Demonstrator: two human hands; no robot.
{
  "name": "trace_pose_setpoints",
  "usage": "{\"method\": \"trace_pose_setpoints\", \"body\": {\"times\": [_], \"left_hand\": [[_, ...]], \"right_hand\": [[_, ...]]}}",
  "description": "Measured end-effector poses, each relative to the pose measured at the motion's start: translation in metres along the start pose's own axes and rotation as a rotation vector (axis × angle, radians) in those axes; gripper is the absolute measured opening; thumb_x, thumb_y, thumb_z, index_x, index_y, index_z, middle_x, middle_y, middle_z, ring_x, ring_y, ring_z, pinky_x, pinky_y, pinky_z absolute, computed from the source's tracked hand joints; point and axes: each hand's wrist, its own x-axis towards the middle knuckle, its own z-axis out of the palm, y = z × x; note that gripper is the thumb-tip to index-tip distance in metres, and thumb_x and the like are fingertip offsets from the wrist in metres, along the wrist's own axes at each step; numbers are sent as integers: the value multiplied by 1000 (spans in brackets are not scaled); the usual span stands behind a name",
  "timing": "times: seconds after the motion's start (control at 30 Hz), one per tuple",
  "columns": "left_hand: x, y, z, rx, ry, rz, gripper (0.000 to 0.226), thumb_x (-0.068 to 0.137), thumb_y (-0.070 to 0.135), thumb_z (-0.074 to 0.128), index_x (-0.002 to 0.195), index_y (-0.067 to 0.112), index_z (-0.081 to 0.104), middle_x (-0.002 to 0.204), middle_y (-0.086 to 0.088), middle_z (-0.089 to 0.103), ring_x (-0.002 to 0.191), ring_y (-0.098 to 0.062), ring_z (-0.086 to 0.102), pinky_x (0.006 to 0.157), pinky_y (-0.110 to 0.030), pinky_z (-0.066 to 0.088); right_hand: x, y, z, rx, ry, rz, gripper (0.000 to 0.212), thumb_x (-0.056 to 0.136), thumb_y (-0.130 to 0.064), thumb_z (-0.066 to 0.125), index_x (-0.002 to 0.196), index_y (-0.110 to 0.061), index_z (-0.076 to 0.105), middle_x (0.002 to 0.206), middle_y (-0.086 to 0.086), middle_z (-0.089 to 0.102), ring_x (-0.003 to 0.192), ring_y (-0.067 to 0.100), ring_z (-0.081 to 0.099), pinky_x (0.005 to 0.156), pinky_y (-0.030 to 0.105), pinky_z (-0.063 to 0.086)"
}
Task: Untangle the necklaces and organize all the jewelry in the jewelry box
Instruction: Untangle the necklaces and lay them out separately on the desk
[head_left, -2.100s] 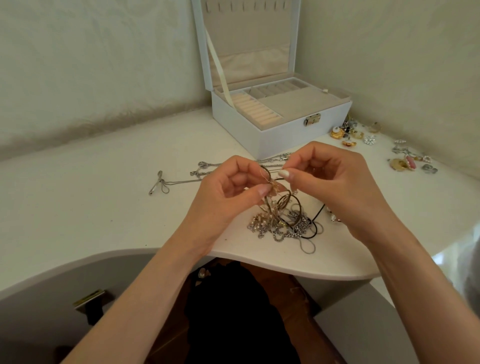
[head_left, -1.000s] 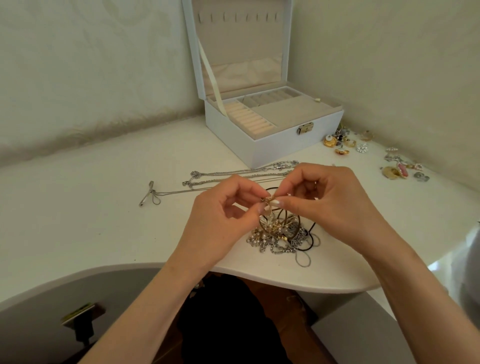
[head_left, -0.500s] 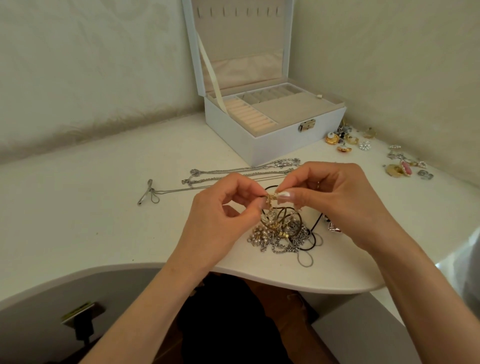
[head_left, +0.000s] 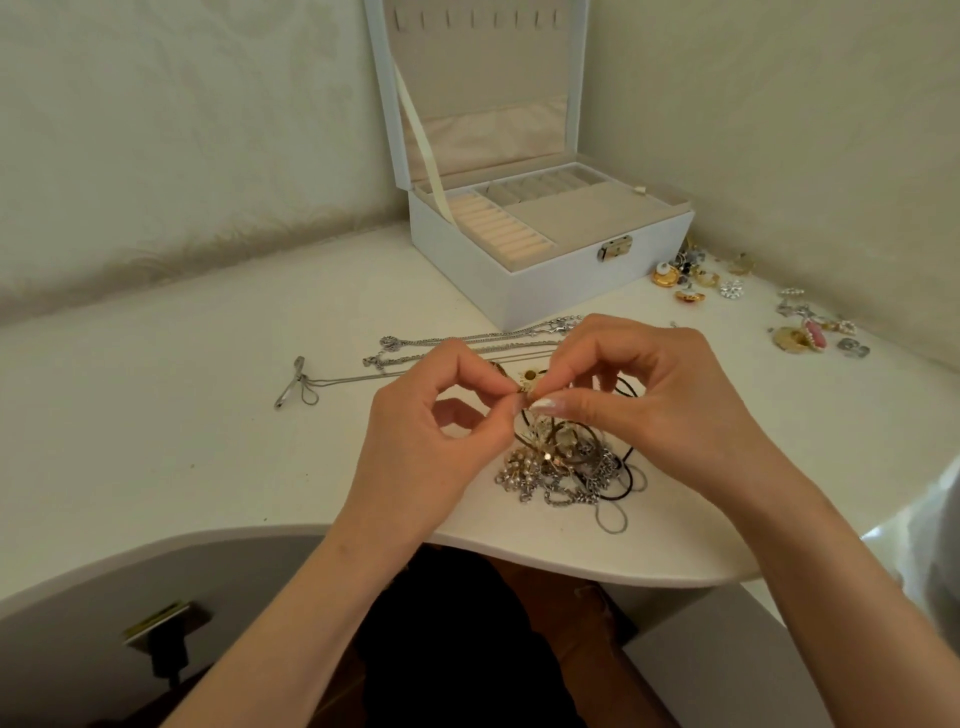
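A tangle of necklaces, gold, silver, pearl and black cord, lies near the table's front edge. My left hand and my right hand meet just above it, and each pinches a strand of the tangle between thumb and forefinger at the same small knot. Several silver chains lie stretched out behind my hands. The white jewelry box stands open at the back, its lid upright, with beige ring rolls and compartments inside.
Loose earrings and brooches are scattered right of the box, with more small pieces further right by the wall. A silver pendant lies left on the white table. The curved table edge runs below my wrists.
My fingertips have kept working at the same knot, lowered slightly toward the tangle. The view has shifted a little; the pile and the box stay in place.
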Motion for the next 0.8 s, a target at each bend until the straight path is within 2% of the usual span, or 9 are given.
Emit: {"method": "trace_pose_setpoints", "body": {"times": [0.1, 0.17, 0.23, 0.43, 0.63, 0.8], "left_hand": [[-1, 0, 0, -23, 9, 26, 9, 74, 12, 69, 73, 18, 62, 74, 10, 64, 73, -6, 61, 63, -16, 47], [-1, 0, 0, -37, -9, 40, 7, 75, 15, 69, 75, 16, 62, 75, 10, 65, 74, -6, 61, 64, -16, 47], [0, -1, 0, -50, -20, 34, 9, 76, 10, 70, 75, 13, 62, 77, 11, 66, 75, -6, 61, 63, -16, 47], [0, -2, -2, -106, -35, 38, 13, 77, 4, 66, 75, 16, 62, 79, 9, 66, 77, -7, 61, 63, -16, 46], [0, -2, -2, -137, -68, 56, 8, 77, 11, 69, 76, 14, 62, 80, 11, 66, 77, -8, 61, 63, -16, 45], [0, 0, -3, -121, -63, 56, 14, 75, 9, 75, 76, 14, 61, 79, 10, 66, 78, -11, 63, 66, -19, 48]], "right_hand": [[-3, 4, -6, -25, 6, 14, 7, 64, -19, 77, 68, -20, 72, 72, -5, 66, 69, 13, 59, 67, 25, 42], [-4, 3, -9, -45, -15, 23, 9, 64, -17, 79, 69, -20, 72, 72, -5, 67, 71, 10, 60, 69, 22, 42], [-5, 1, -11, -46, -24, 33, 14, 65, -15, 82, 71, -20, 70, 71, -5, 68, 69, 5, 59, 69, 20, 42], [-1, -4, -13, 130, -3, 81, 20, 64, -20, 73, 83, -17, 69, 70, -1, 65, 68, 11, 59, 68, 27, 47], [0, -2, -12, 78, -18, 106, 12, 70, -9, 75, 81, -15, 73, 75, 4, 71, 71, 15, 63, 72, 23, 50], [0, -1, -12, 3, -3, 75, 8, 72, -11, 75, 75, -17, 72, 73, 1, 68, 67, 9, 58, 67, 17, 47]]}}
